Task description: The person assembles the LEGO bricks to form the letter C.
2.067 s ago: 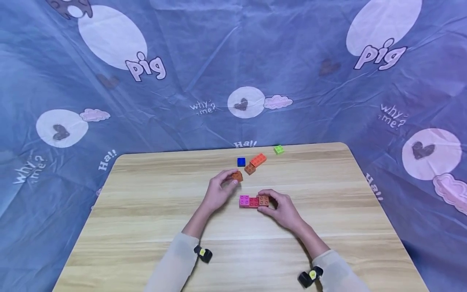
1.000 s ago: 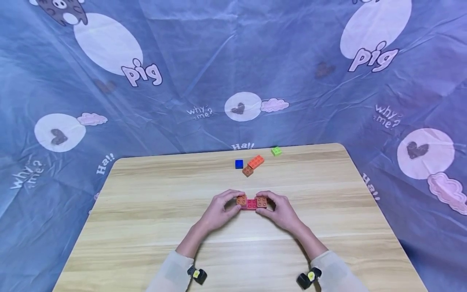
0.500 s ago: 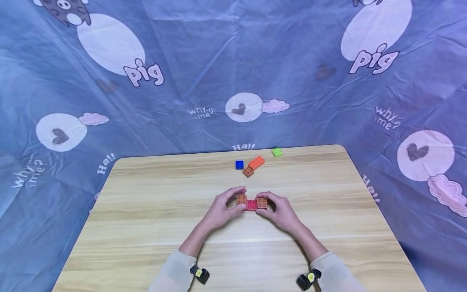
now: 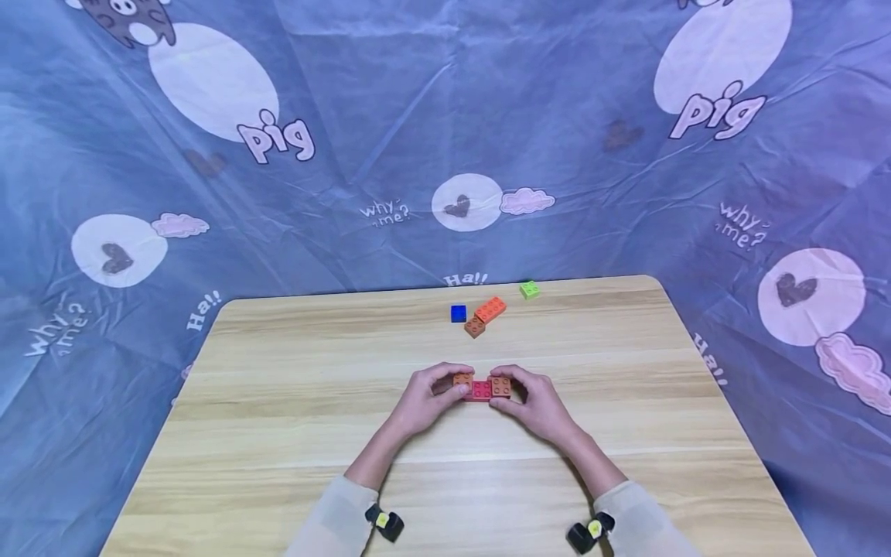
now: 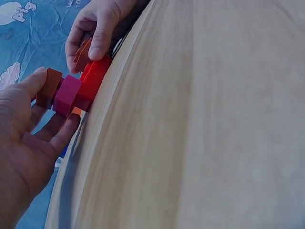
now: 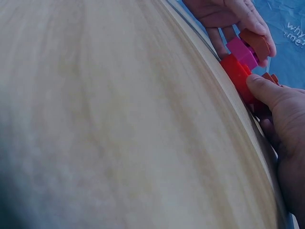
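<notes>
On the tabletop, my left hand (image 4: 421, 398) pinches a brown square toy building brick (image 5: 48, 89) between thumb and fingers. That brick sits tilted over a pink brick (image 5: 67, 94), with a thin gap and studs showing between them in the left wrist view. Beneath the pink one lies a longer red brick (image 4: 482, 389), its middle studs bare. At the red brick's right end is another brown brick (image 4: 500, 387), which my right hand (image 4: 537, 396) holds along with that end. From the head view, the pink brick is mostly hidden.
Farther back on the wooden table (image 4: 292, 402) lie a blue brick (image 4: 458, 313), a brown brick (image 4: 475, 326), an orange brick (image 4: 491, 309) touching it, and a green brick (image 4: 530, 289) near the rear edge. A blue printed cloth (image 4: 334, 116) hangs behind.
My left hand brought the brown brick from near the back bricks toward me, onto the pink one. Since then its fingers have lifted slightly and closed again. The right hand stays put.
</notes>
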Tool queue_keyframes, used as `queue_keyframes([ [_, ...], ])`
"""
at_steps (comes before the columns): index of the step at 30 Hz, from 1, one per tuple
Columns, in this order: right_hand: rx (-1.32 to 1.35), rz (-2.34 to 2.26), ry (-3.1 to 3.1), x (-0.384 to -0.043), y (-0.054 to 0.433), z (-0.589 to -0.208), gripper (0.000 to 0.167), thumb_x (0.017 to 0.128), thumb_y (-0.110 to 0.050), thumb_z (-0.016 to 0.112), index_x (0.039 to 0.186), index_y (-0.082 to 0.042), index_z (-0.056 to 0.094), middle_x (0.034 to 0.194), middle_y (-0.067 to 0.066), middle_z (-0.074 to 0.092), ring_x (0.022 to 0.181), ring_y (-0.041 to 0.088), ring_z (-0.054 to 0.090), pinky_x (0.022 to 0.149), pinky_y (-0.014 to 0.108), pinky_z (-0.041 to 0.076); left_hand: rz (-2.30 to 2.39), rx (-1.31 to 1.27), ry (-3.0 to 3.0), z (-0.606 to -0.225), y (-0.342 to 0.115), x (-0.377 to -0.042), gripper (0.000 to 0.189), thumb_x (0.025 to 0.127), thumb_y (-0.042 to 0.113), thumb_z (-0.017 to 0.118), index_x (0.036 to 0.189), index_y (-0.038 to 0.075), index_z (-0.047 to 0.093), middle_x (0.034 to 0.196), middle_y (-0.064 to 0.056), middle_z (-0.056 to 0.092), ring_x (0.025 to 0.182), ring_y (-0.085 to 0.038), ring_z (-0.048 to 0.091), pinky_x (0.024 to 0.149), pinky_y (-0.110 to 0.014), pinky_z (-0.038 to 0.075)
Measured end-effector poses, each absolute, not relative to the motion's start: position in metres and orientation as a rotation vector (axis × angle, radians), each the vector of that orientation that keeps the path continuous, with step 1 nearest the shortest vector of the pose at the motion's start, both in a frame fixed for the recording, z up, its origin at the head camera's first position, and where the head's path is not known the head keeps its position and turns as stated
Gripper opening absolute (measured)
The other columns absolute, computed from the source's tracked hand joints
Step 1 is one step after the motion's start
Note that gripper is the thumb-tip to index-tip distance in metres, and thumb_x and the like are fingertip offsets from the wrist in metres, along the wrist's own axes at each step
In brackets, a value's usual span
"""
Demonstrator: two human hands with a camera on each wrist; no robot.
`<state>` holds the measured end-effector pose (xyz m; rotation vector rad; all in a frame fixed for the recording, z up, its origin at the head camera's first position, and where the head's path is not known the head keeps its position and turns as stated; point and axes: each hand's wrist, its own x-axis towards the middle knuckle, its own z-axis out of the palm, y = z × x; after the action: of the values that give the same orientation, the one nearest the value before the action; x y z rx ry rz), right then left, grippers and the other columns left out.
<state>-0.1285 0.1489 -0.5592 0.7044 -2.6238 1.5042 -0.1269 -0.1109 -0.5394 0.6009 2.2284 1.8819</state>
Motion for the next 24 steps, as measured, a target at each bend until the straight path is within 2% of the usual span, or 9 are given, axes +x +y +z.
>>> queue_keyframes([
  [5, 0.702, 1.500, -2.623, -0.1287, 0.1499, -0.5609, 0.050, 0.084, -0.014, 0.091, 0.129, -0.011, 0.071, 0.126, 0.002, 0.076, 0.114, 0.022, 0.072, 0.097, 0.039, 0.061, 1.897, 0.588, 2.215, -0.5360, -0.1081, -0.1274, 0.033, 0.098, 0.008, 0.075, 0.130, 0.002, 0.072, 0.125, -0.017, 0.073, 0.112, -0.032, 0.074, 0.094, -0.031, 0.062],
  [11, 0.712, 1.486, -2.607, -0.1289, 0.1500, -0.5611, 0.050, 0.083, -0.013, 0.092, 0.128, -0.013, 0.072, 0.125, 0.004, 0.076, 0.113, 0.023, 0.072, 0.097, 0.039, 0.061, 1.855, 0.622, 2.258, -0.5344, -0.1062, -0.1299, 0.036, 0.097, 0.008, 0.077, 0.130, -0.005, 0.070, 0.126, -0.015, 0.073, 0.112, -0.027, 0.075, 0.092, -0.029, 0.062],
  [24, 0.704, 1.485, -2.634, -0.1300, 0.1506, -0.5576, 0.050, 0.083, -0.012, 0.091, 0.129, -0.012, 0.071, 0.126, 0.003, 0.076, 0.116, 0.023, 0.071, 0.100, 0.043, 0.060, 1.832, 0.584, 2.331, -0.5345, -0.1039, -0.1295, 0.033, 0.095, 0.010, 0.080, 0.125, -0.002, 0.074, 0.120, -0.012, 0.076, 0.106, -0.024, 0.077, 0.087, -0.027, 0.063],
])
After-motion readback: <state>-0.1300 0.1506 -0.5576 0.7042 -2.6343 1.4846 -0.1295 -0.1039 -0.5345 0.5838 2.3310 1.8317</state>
